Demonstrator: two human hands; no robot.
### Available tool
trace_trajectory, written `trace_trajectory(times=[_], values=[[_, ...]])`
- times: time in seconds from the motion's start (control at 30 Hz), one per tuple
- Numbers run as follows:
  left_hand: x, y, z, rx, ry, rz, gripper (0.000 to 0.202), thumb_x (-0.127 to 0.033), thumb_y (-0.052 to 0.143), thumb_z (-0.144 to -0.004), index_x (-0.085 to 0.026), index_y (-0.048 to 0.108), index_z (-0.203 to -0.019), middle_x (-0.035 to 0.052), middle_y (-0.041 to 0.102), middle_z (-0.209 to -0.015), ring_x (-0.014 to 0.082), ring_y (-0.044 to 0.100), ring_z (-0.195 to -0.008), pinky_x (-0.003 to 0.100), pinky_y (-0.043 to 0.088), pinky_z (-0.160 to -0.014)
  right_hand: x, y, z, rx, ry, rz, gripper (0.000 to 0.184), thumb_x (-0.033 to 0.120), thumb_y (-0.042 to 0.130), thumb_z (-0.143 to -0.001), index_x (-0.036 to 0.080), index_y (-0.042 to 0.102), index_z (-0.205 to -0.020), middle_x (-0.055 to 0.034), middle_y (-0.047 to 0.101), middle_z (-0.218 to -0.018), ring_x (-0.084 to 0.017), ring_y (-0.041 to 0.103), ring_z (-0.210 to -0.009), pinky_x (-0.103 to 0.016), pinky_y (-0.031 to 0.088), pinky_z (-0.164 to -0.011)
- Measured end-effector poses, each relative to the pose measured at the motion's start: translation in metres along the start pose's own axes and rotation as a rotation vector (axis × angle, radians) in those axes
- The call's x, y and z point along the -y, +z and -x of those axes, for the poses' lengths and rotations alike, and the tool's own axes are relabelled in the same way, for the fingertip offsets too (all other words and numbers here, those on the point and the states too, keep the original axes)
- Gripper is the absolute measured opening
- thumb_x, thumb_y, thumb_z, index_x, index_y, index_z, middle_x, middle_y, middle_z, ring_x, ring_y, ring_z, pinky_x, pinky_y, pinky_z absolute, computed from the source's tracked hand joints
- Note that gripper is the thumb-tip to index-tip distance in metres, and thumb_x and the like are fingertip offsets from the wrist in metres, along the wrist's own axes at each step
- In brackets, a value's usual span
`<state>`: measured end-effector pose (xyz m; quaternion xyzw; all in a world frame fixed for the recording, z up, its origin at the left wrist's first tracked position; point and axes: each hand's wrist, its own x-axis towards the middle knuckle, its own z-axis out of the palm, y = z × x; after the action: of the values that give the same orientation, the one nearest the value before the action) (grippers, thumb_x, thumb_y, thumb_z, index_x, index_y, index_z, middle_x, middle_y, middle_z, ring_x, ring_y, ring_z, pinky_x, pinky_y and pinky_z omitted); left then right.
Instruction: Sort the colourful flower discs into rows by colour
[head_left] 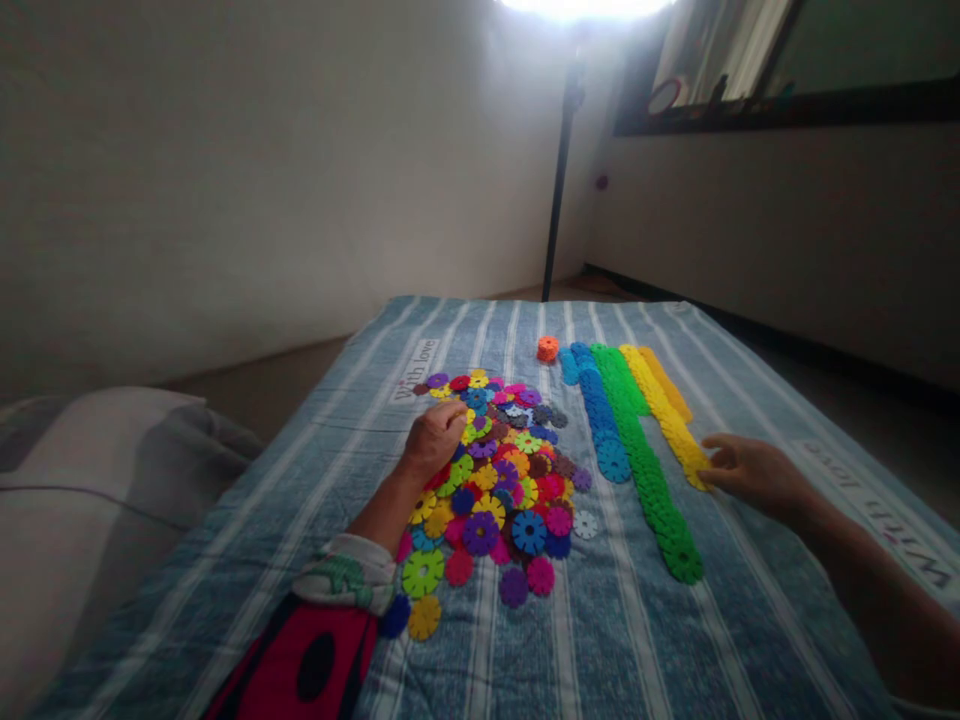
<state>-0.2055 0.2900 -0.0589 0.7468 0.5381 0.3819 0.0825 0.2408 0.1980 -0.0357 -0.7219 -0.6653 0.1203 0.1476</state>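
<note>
Over the left edge of a mixed pile of notched plastic discs (480, 533), my left hand (436, 438) is closed, its fingers curled out of sight; what it holds is hidden. My right hand (739, 470) is at the near end of a yellow row of overlapping discs (667, 415). Its thumb touches the last yellow disc, while the forefinger is stretched out apart from the thumb. Left of that row lie a long green row (649, 470) and a shorter blue row (600, 410). A short orange-yellow row (667, 385) lies along the yellow one's right side.
A small stack of orange discs (547, 348) stands beyond the pile. Everything lies on a striped blue cloth (525, 660). A lit lamp on a black stand (559, 180) is behind the far edge. Pale bedding (112, 530) is at the left, walls beyond.
</note>
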Motion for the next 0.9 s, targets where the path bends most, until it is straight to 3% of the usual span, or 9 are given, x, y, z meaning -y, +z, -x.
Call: trace_trajectory(times=[0.23, 0.33, 0.43, 0.57, 0.73, 0.9], values=[[-0.001, 0.001, 0.002, 0.006, 0.001, 0.000, 0.021, -0.020, 0.047, -0.079, -0.021, 0.067, -0.082, 0.0041, 0.072, -0.091, 0.0185, 0.065, -0.093, 0.030, 0.050, -0.090, -0.004, 0.001, -0.001, 0.012, 0.030, -0.056, 0.040, 0.037, 0.058, -0.069, 0.018, 0.068, -0.103, -0.0077, 0.075, -0.083, -0.026, 0.070, -0.074, -0.036, 0.051, -0.068], [-0.001, 0.003, 0.003, 0.005, -0.001, 0.001, 0.021, -0.020, 0.047, -0.080, -0.021, 0.067, -0.083, 0.0047, 0.072, -0.093, 0.0182, 0.065, -0.093, 0.028, 0.050, -0.090, -0.002, -0.002, 0.000, 0.005, 0.059, 0.041, 0.040, 0.036, 0.058, -0.072, 0.016, 0.068, -0.106, -0.0107, 0.074, -0.087, -0.029, 0.069, -0.078, -0.039, 0.051, -0.071], [-0.001, 0.003, 0.004, 0.007, -0.008, 0.001, 0.021, -0.020, 0.046, -0.080, -0.020, 0.067, -0.082, 0.0052, 0.072, -0.093, 0.0188, 0.065, -0.094, 0.029, 0.050, -0.089, 0.013, -0.002, 0.004, -0.080, 0.060, 0.204, 0.044, 0.039, 0.053, -0.079, 0.014, 0.066, -0.113, -0.0157, 0.072, -0.094, -0.034, 0.068, -0.085, -0.044, 0.049, -0.071], [-0.004, 0.002, 0.004, 0.021, -0.035, 0.028, 0.021, -0.020, 0.046, -0.079, -0.020, 0.067, -0.082, 0.0048, 0.072, -0.093, 0.0191, 0.065, -0.093, 0.030, 0.049, -0.089, 0.068, 0.006, 0.018, -0.161, -0.125, 0.126, 0.032, 0.035, 0.048, -0.086, 0.021, 0.068, -0.107, -0.0108, 0.071, -0.097, -0.027, 0.067, -0.084, -0.038, 0.048, -0.071], [-0.007, 0.001, 0.003, 0.010, -0.116, 0.065, 0.021, -0.019, 0.048, -0.076, -0.020, 0.069, -0.080, 0.0025, 0.073, -0.088, 0.0189, 0.066, -0.090, 0.029, 0.050, -0.087, 0.169, 0.025, 0.033, 0.047, -0.549, -0.071, 0.023, 0.029, 0.046, -0.092, 0.023, 0.068, -0.096, -0.0060, 0.067, -0.095, -0.018, 0.062, -0.080, -0.028, 0.045, -0.071], [-0.005, 0.002, 0.003, -0.015, -0.198, 0.127, 0.023, -0.022, 0.049, -0.077, -0.020, 0.072, -0.081, 0.0012, 0.074, -0.087, 0.0192, 0.067, -0.088, 0.028, 0.052, -0.084, 0.241, 0.048, 0.031, 0.120, -0.658, 0.019, 0.021, 0.024, 0.047, -0.094, 0.019, 0.067, -0.090, -0.0071, 0.063, -0.099, -0.016, 0.058, -0.087, -0.025, 0.041, -0.072]])
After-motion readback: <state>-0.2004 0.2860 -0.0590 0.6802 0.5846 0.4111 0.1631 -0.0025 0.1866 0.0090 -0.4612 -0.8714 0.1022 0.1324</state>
